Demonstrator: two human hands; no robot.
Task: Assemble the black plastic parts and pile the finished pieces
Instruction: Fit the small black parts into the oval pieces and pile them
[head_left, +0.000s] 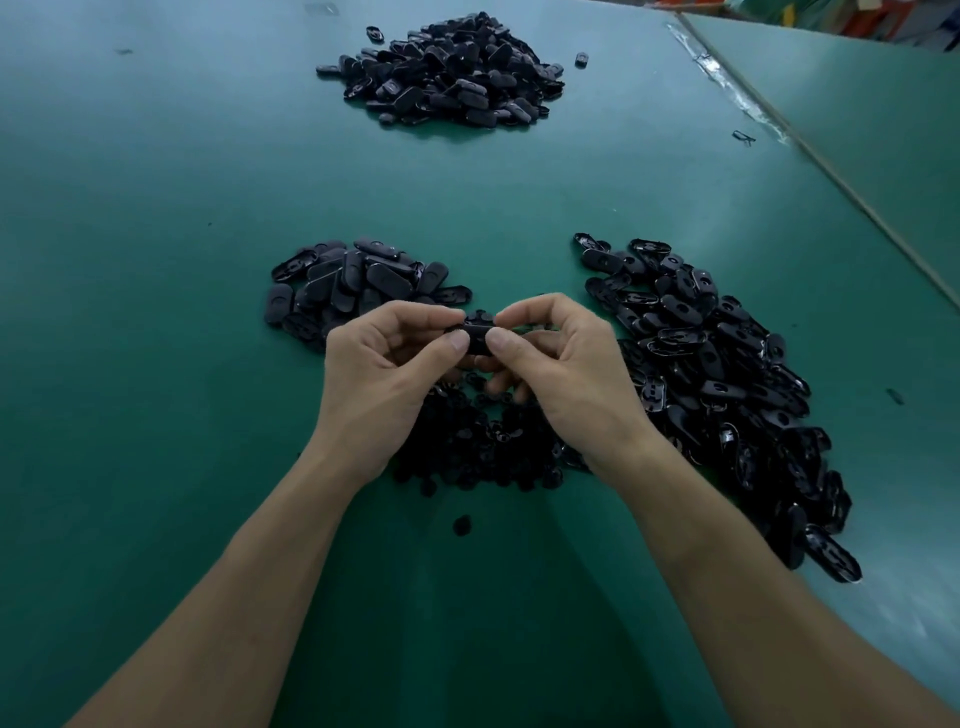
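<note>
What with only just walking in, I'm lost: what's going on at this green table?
A person is working with two bare hands above a green table. The left hand and right hand together pinch one black plastic part between thumbs and fingertips, apparently assembling it. Black parts lie in a near heap beneath the hands, a right heap, a left heap and a far pile. Which heap holds finished pieces I cannot tell.

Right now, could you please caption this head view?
Left hand and right hand pinch one black part over green table.

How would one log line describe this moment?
stage: assembling | left hand: pinches black part | right hand: pinches same part | far pile: untouched
</note>
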